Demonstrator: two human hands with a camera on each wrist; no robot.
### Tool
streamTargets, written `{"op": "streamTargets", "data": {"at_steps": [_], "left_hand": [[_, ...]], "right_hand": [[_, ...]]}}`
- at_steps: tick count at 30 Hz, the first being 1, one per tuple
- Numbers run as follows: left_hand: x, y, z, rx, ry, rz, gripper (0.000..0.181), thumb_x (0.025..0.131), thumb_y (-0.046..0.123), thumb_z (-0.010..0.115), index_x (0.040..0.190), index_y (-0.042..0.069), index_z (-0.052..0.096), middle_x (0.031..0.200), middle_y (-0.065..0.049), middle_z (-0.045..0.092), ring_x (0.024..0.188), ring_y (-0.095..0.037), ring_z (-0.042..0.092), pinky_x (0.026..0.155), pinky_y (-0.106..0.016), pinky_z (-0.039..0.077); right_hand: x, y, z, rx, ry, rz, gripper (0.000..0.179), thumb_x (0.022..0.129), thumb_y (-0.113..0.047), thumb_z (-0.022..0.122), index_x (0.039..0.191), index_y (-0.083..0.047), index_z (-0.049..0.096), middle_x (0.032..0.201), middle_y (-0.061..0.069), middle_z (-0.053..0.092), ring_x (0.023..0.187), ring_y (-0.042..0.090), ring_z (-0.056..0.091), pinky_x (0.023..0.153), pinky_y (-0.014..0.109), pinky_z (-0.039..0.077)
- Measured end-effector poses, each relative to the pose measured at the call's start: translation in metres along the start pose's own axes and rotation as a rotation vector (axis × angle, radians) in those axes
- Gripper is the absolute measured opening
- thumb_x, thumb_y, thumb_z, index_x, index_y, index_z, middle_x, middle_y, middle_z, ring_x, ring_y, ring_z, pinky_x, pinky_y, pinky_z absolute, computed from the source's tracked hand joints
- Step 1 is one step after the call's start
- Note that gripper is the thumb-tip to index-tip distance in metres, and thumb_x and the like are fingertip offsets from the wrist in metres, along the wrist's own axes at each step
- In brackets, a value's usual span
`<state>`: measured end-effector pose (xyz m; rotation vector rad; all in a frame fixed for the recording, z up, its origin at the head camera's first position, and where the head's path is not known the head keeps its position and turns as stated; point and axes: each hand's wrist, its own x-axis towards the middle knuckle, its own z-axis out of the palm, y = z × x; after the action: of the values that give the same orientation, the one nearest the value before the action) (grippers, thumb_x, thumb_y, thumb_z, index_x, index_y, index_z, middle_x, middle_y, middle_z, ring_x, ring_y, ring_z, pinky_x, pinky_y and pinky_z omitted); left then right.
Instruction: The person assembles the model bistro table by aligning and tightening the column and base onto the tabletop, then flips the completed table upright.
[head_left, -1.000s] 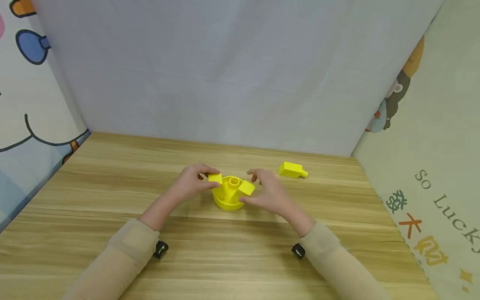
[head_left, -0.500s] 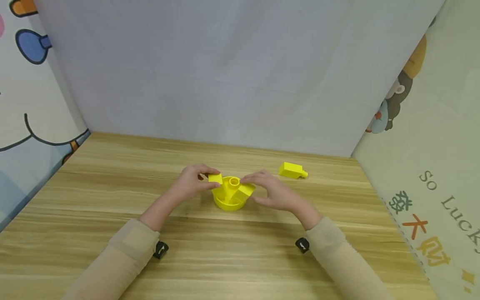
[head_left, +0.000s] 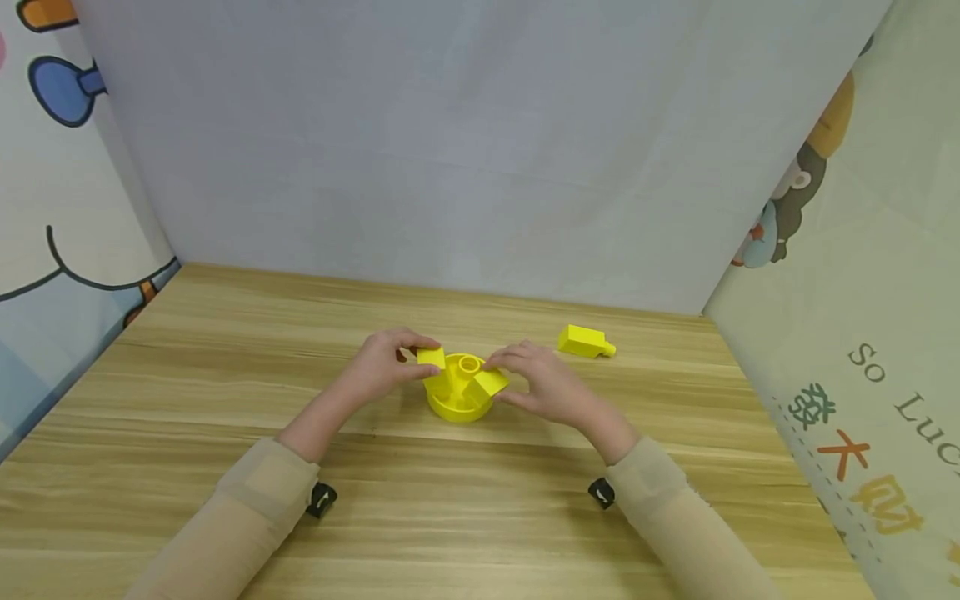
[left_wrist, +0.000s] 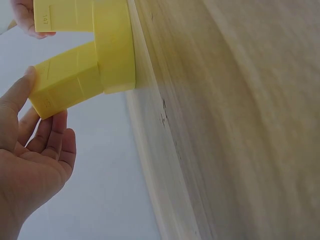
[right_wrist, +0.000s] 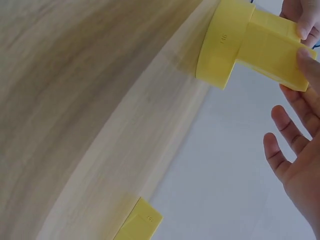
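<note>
blocks (head_left: 431, 357), yellow and boxy, stand in a round yellow bowl (head_left: 459, 413) on the table (head_left: 450, 525), long axes rising from it, the left block (left_wrist: 65, 80) tilted outward and pinched by the left hand (head_left: 384, 365), the right block (head_left: 492, 382) pinched by the right hand (head_left: 546, 387).

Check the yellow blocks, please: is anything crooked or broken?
Nothing looks broken. The leaning block in the left hand tilts from the round base, and the loose block lies on the table, away from the others.
</note>
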<state>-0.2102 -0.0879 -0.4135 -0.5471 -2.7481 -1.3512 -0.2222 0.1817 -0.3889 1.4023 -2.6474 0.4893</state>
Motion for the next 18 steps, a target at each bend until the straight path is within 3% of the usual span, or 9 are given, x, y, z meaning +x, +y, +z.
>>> {"op": "streamTargets", "data": {"at_steps": [5, 11, 14, 18], "left_hand": [[0.000, -0.001, 0.001, 0.001, 0.004, 0.010, 0.039, 0.083, 0.024, 0.073, 0.117, 0.008, 0.066, 0.113, -0.009, 0.065, 0.099, -0.026, 0.056, 0.083, -0.038, 0.050], [0.002, -0.006, 0.000, 0.017, -0.004, 0.031, 0.038, 0.083, 0.024, 0.073, 0.117, 0.008, 0.066, 0.112, -0.009, 0.065, 0.098, -0.023, 0.056, 0.084, -0.038, 0.051], [0.002, -0.008, 0.000, 0.017, -0.017, 0.055, 0.038, 0.084, 0.023, 0.072, 0.118, 0.007, 0.066, 0.114, -0.009, 0.064, 0.099, -0.022, 0.056, 0.086, -0.039, 0.051], [0.003, -0.013, -0.001, 0.019, -0.029, 0.101, 0.038, 0.084, 0.023, 0.072, 0.118, 0.007, 0.066, 0.114, -0.009, 0.064, 0.100, -0.022, 0.056, 0.087, -0.039, 0.050]], "right_hand": [[0.000, 0.002, 0.001, 0.011, -0.004, 0.000, 0.037, 0.082, -0.023, 0.074, 0.115, -0.011, 0.065, 0.119, 0.003, 0.064, 0.111, 0.021, 0.056, 0.097, 0.038, 0.045], [0.000, 0.011, 0.004, 0.102, 0.012, 0.013, 0.043, 0.078, -0.018, 0.078, 0.117, -0.008, 0.062, 0.119, 0.004, 0.063, 0.110, 0.021, 0.055, 0.096, 0.038, 0.045], [-0.005, 0.024, 0.005, 0.124, 0.033, 0.069, 0.047, 0.077, -0.016, 0.078, 0.120, -0.006, 0.059, 0.120, 0.007, 0.061, 0.113, 0.024, 0.053, 0.095, 0.040, 0.045], [-0.013, 0.046, 0.002, 0.034, 0.086, 0.193, 0.049, 0.079, -0.019, 0.077, 0.122, -0.006, 0.058, 0.122, 0.010, 0.060, 0.116, 0.029, 0.050, 0.100, 0.046, 0.041]]}}
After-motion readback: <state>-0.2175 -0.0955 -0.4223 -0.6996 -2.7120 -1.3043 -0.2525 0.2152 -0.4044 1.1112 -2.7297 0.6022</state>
